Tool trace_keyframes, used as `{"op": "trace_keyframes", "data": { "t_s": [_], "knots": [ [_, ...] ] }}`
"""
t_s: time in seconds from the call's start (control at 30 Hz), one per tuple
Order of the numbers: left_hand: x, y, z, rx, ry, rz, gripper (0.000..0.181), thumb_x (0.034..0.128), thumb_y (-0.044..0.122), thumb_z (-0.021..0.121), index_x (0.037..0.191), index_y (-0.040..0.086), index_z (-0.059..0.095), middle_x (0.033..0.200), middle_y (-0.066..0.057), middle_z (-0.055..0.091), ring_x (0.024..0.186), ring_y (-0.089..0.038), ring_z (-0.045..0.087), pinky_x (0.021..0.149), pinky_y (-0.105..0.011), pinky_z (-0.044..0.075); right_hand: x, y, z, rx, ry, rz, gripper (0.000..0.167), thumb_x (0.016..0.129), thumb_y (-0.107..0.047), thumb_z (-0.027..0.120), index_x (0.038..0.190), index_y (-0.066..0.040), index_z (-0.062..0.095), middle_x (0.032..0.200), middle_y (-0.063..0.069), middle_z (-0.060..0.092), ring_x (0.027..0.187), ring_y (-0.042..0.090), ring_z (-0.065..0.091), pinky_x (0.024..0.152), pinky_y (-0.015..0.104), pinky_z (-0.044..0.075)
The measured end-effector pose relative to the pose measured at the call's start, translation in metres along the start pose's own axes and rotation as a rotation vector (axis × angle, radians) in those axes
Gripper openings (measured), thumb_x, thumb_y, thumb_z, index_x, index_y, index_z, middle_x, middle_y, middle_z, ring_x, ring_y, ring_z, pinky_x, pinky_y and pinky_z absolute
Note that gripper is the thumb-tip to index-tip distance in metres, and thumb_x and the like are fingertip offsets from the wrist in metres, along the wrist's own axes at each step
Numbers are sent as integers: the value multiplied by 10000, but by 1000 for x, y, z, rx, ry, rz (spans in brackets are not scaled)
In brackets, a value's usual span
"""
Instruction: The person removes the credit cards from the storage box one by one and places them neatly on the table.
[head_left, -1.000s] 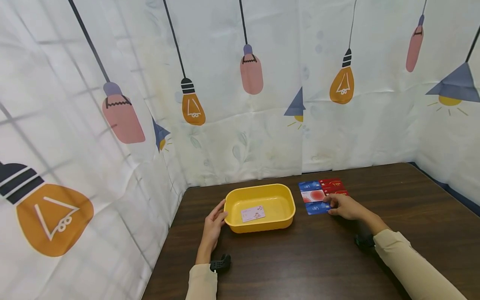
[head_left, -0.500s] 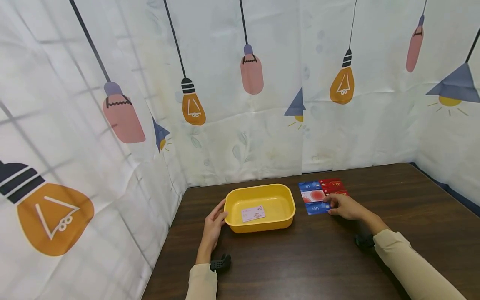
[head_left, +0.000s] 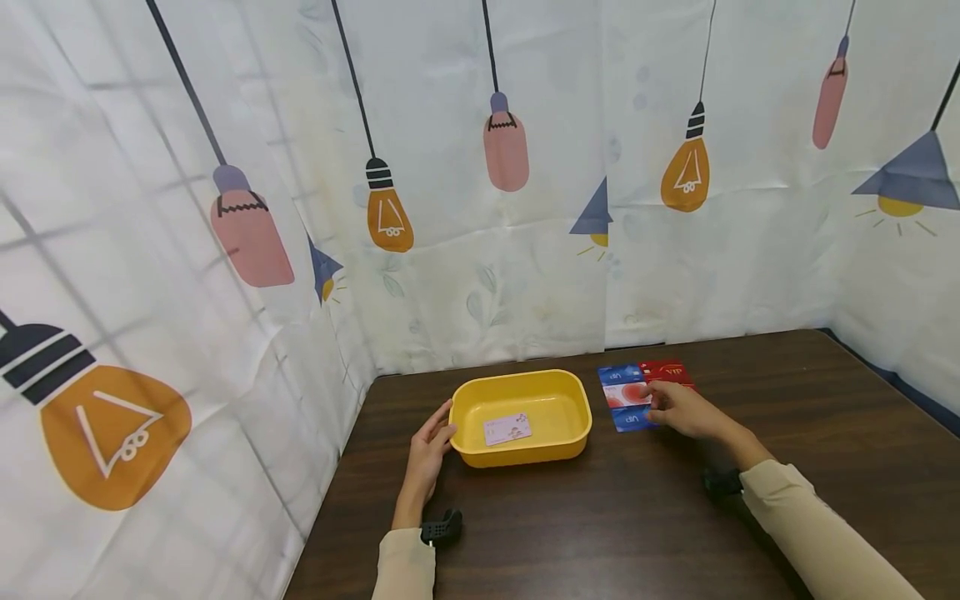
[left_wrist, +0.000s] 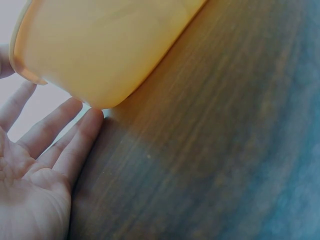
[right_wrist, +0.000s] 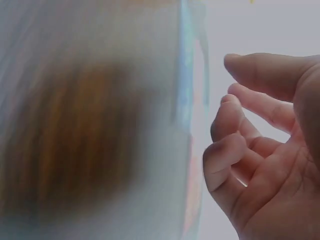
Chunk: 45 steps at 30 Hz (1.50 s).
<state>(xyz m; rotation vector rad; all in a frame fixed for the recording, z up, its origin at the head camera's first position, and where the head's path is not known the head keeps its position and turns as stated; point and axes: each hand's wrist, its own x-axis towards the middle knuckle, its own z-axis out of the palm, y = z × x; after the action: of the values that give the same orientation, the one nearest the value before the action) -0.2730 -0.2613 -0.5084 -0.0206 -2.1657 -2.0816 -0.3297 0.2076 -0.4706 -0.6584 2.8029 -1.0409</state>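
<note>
In the head view a yellow plastic tray (head_left: 573,417) stands on the dark wooden table, with a pale pink card (head_left: 507,428) lying in it. My left hand (head_left: 427,454) rests at the tray's left end. Its fairly straight fingertips (left_wrist: 92,114) touch the outer wall in the left wrist view. My right hand (head_left: 693,411) is over the lower right of a flat group of cards: blue VIP cards (head_left: 624,373), a white card with a red circle (head_left: 618,395), and red ones (head_left: 667,371). Its thumb and bent fingers are apart, with nothing between them. The hand hides some cards.
The dark wooden table (head_left: 555,533) reaches back to a white curtain (head_left: 487,292) printed with hanging lamps. The curtain also closes in the left and right sides. A dark camera band (head_left: 442,527) sits on the left wrist.
My right hand has shifted slightly up and left over the cards, and its thumb and fingers have parted. The left hand and the tray stay in place.
</note>
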Motion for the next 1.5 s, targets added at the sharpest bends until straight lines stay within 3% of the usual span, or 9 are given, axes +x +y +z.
{"op": "trace_keyframes", "data": {
  "t_s": [0.2, 0.33, 0.5, 0.7, 1.03, 1.5],
  "knots": [
    [1, 0, -1, 4, 9, -8, 479, 1051, 159, 564, 1524, 202, 507, 1475, -192, 569, 1313, -362, 585, 989, -298, 573, 10, -33, 1, 58, 76, -48, 319, 955, -150, 707, 1245, -33, 645, 953, 62, 619, 830, 195, 549, 675, 238, 533],
    [1, -1, 0, -2, 10, -5, 483, 1048, 158, 568, 1526, 194, 505, 1465, -209, 573, 1307, -372, 586, 959, -266, 581, 16, -55, 4, 96, 100, -122, 275, 961, -129, 696, 1221, -50, 652, 929, 41, 608, 782, 164, 551, 643, 208, 513],
    [0, 0, 1, -5, 6, -4, 481, 1050, 140, 558, 1525, 197, 506, 1455, -212, 580, 1305, -377, 586, 950, -249, 582, 23, -79, 10, 146, 92, -199, 279, 969, -139, 694, 1226, -43, 641, 946, 40, 618, 760, 155, 565, 630, 218, 505],
    [0, -1, 1, -4, 7, -4, 481, 1051, 143, 558, 1527, 191, 503, 1452, -210, 582, 1301, -370, 590, 955, -259, 582, 35, -100, 22, 193, 64, -235, 286, 979, -141, 685, 1247, -52, 637, 943, 37, 610, 762, 163, 544, 612, 215, 479],
    [0, 0, 0, -9, 9, -10, 480, 1048, 143, 567, 1521, 191, 511, 1435, -218, 594, 1288, -368, 599, 949, -268, 586, 55, -125, 44, 225, 22, -231, 303, 971, -189, 705, 1248, -85, 643, 988, 49, 636, 764, 183, 551, 600, 236, 509],
    [0, 0, 1, -6, -3, 11, 480, 1045, 133, 567, 1518, 198, 516, 1443, -202, 596, 1275, -366, 607, 914, -254, 593, 91, -138, 88, 223, -60, -245, 330, 958, -91, 693, 1259, 27, 628, 965, 59, 633, 736, 146, 531, 641, 210, 481]
  ]
}}
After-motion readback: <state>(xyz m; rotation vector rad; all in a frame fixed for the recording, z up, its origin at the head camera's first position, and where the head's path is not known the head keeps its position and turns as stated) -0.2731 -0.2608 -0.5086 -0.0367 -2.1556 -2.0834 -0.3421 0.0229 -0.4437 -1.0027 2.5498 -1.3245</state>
